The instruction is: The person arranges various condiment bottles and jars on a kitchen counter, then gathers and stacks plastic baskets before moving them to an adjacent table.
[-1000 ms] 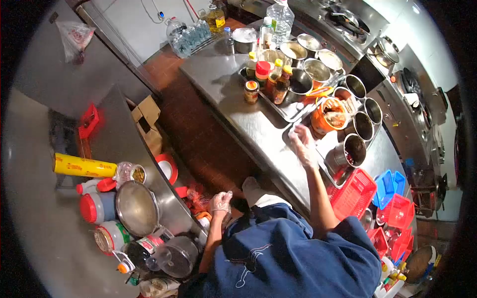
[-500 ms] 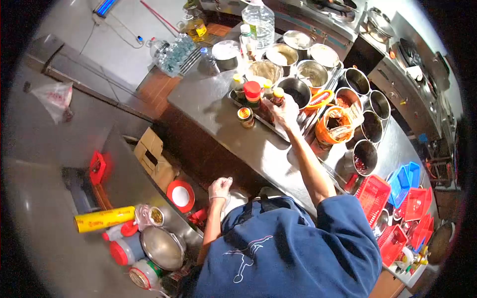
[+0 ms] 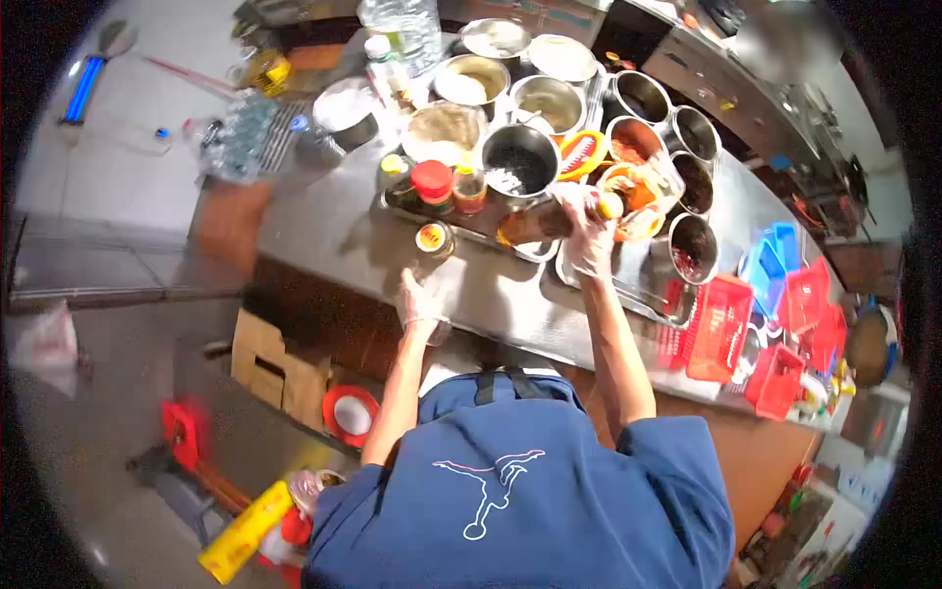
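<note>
Bottle is clasped sideways in the right hand; the left hand is held spread, empty, near a jar.

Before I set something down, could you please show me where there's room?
The table is bare left of the small jar and along the near edge between left hand and right hand. Pots crowd the back; red baskets the right.
</note>
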`<state>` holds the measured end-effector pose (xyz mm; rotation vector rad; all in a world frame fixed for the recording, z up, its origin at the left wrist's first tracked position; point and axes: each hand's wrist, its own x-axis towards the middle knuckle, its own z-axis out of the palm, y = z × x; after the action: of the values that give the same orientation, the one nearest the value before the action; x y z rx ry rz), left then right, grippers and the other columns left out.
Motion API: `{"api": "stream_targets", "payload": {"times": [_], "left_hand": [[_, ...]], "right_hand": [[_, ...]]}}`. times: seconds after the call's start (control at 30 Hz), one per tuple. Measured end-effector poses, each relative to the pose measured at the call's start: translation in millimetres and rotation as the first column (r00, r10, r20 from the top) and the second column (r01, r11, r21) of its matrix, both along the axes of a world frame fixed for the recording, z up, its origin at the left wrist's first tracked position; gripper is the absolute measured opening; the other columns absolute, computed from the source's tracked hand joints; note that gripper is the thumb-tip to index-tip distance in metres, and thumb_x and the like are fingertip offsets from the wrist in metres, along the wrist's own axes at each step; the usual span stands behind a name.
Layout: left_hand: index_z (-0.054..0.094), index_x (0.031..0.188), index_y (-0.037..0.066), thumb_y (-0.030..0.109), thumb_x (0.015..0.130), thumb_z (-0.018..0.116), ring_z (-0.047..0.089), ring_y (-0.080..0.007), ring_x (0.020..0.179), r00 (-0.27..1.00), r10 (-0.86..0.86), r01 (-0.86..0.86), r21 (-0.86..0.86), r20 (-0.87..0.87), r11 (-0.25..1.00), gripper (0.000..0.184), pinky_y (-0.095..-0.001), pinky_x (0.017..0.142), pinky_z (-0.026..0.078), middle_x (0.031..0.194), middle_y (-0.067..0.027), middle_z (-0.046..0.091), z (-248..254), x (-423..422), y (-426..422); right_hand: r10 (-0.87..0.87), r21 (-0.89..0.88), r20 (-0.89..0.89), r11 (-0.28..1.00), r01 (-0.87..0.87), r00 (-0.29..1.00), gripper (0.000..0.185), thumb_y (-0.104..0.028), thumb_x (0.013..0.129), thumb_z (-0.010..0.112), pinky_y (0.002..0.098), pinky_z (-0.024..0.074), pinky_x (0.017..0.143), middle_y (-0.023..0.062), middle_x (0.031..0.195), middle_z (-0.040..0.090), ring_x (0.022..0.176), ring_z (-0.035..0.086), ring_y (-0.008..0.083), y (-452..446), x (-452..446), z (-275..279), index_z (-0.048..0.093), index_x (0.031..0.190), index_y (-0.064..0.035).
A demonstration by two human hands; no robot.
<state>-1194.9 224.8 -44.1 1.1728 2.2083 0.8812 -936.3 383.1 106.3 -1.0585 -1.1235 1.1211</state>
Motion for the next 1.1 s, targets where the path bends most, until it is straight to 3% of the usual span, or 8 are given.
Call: {"api": "stream_targets", "payload": {"times": [0.3, 0.33, 0.37, 0.43, 0.5, 0.57, 0.7, 1.1], "left_hand": [[0.07, 0.097, 0.001, 0.045, 0.054, 0.094, 0.068, -0.0193, 0.086, 0.967, 0.132, -0.142, 0.029, 0.219, 0.989, 0.066, -0.0346, 0.083, 0.054, 0.099, -0.0088, 0.073, -43.8, -8.8, 72.4], [0.069, 0.102, 0.002, 0.036, 0.057, 0.095, 0.067, -0.0178, 0.088, 0.534, 0.172, -0.365, 0.042, 0.828, 0.93, 0.061, -0.0347, 0.085, 0.054, 0.1, -0.0065, 0.073, -41.7, -5.2, 74.4], [0.066, 0.108, -0.003, 0.024, 0.067, 0.09, 0.067, -0.0233, 0.092, 0.86, 0.023, -0.097, 0.119, 0.511, 0.988, 0.054, -0.0415, 0.084, 0.055, 0.104, -0.0119, 0.071, -23.9, -1.5, 73.8], [0.062, 0.113, -0.007, 0.017, 0.081, 0.072, 0.062, -0.0309, 0.103, -0.031, -0.114, -0.436, 0.089, 0.993, 0.895, 0.041, -0.0543, 0.093, 0.05, 0.112, -0.0194, 0.066, -47.5, -13.3, 82.1], [0.057, 0.119, -0.009, 0.019, 0.087, 0.055, 0.055, -0.0391, 0.113, 0.804, -0.035, -0.003, 0.063, 0.593, 0.998, 0.042, -0.0661, 0.102, 0.037, 0.119, -0.024, 0.06, 12.3, 6.7, 72.0], [0.069, 0.11, 0.0, 0.026, 0.074, 0.086, 0.067, -0.0193, 0.096, -0.285, -0.107, -0.321, 0.01, 0.952, 0.947, 0.047, -0.0375, 0.089, 0.052, 0.103, -0.0086, 0.072, -36.8, -17.6, 74.0], [0.07, 0.105, 0.002, 0.023, 0.072, 0.088, 0.067, -0.0182, 0.094, 0.909, -0.245, 0.211, 0.136, 0.336, 0.968, 0.043, -0.0359, 0.087, 0.053, 0.103, -0.0075, 0.072, 19.3, 20.1, 54.0], [0.062, 0.114, 0.003, 0.009, 0.071, 0.082, 0.064, -0.0211, 0.1, 0.277, -0.313, 0.183, 0.27, 0.909, 0.945, 0.048, -0.0409, 0.094, 0.051, 0.111, -0.0081, 0.067, 42.5, 225.3, -26.1]], "right_hand": [[-0.045, 0.085, -0.439, 0.992, 0.091, 0.897, 0.016, -0.02, 0.085, 0.059, 0.0531, 0.0479, 0.092, 0.0147, 0.086, 0.062, 0.089, 0.06, 0.0302, -105.8, 85.8, 36.0, 0.056, 0.082, -0.0043], [-0.136, 0.041, -0.43, 0.985, 0.169, 0.893, 0.016, -0.019, 0.087, 0.059, 0.0527, 0.0482, 0.092, 0.0141, 0.085, 0.062, 0.088, 0.06, 0.0291, -120.0, 88.3, 41.3, 0.055, 0.082, -0.0043], [-0.218, 0.004, -0.425, 0.97, 0.243, 0.879, 0.018, -0.019, 0.089, 0.059, 0.0522, 0.0485, 0.092, 0.0136, 0.083, 0.061, 0.086, 0.061, 0.0279, -134.5, 86.2, 47.7, 0.055, 0.081, -0.0043], [-0.465, -0.219, -0.467, 0.885, 0.411, 0.752, 0.015, -0.013, 0.091, 0.056, 0.0495, 0.0496, 0.092, 0.012, 0.081, 0.06, 0.085, 0.062, 0.026, -154.8, 86.8, 66.4, 0.053, 0.079, -0.0051], [-0.568, -0.234, -0.409, 0.822, 0.52, 0.714, 0.015, -0.011, 0.092, 0.057, 0.0428, 0.0518, 0.089, 0.0085, 0.078, 0.059, 0.084, 0.064, 0.0243, -170.1, 103.8, 60.5, 0.052, 0.079, -0.0062], [-0.606, -0.262, -0.496, 0.787, 0.558, 0.622, 0.017, -0.012, 0.093, 0.06, 0.0411, 0.0526, 0.086, 0.0074, 0.078, 0.059, 0.082, 0.064, 0.0228, -191.7, 120.3, 50.5, 0.053, 0.079, -0.0065], [-0.651, -0.287, -0.606, 0.714, 0.638, 0.457, 0.018, -0.014, 0.094, 0.064, 0.0397, 0.0529, 0.081, 0.0044, 0.072, 0.055, 0.074, 0.06, 0.0204, -228.4, 140.1, 50.9, 0.053, 0.081, -0.0077], [-0.809, -0.105, -0.388, 0.514, 0.851, 0.441, 0.011, -0.009, 0.084, 0.065, 0.0382, 0.0506, 0.078, 0.0092, 0.079, 0.065, 0.075, 0.063, 0.0197, -393.4, 256.8, 45.2, 0.061, 0.076, -0.0036]]}}
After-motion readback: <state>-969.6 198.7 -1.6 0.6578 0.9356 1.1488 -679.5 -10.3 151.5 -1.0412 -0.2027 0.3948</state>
